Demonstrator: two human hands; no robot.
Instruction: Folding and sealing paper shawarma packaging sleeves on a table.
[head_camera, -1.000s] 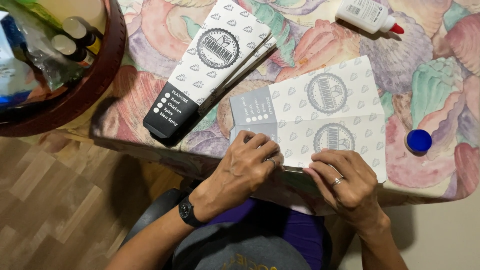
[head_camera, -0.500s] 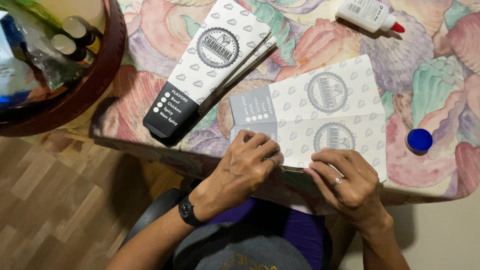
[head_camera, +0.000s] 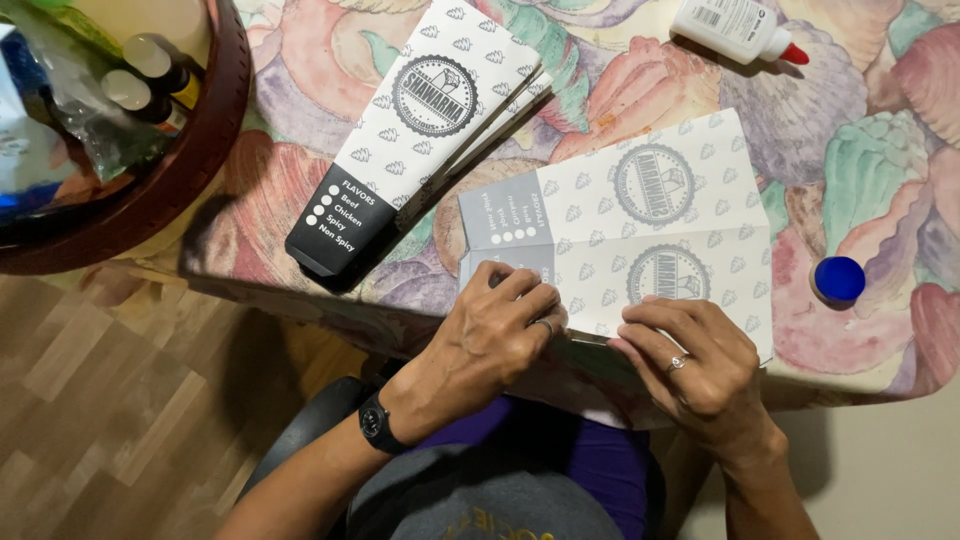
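Observation:
A flat printed paper sheet (head_camera: 640, 225), white with small grey marks and two round emblems, lies on the table's near edge. My left hand (head_camera: 495, 335) presses its fingers down on the sheet's near left corner. My right hand (head_camera: 695, 365), with a ring, presses on the sheet's near edge just to the right. Both hands bend the paper along that edge. A folded paper sleeve (head_camera: 415, 130) with a black end lies diagonally to the upper left, on top of other sheets.
A white glue bottle (head_camera: 735, 28) with a red tip lies at the back right. A blue cap (head_camera: 838, 279) sits right of the sheet. A dark round basket (head_camera: 205, 160) with bottles and bags stands at the left. The tablecloth (head_camera: 860, 170) is floral.

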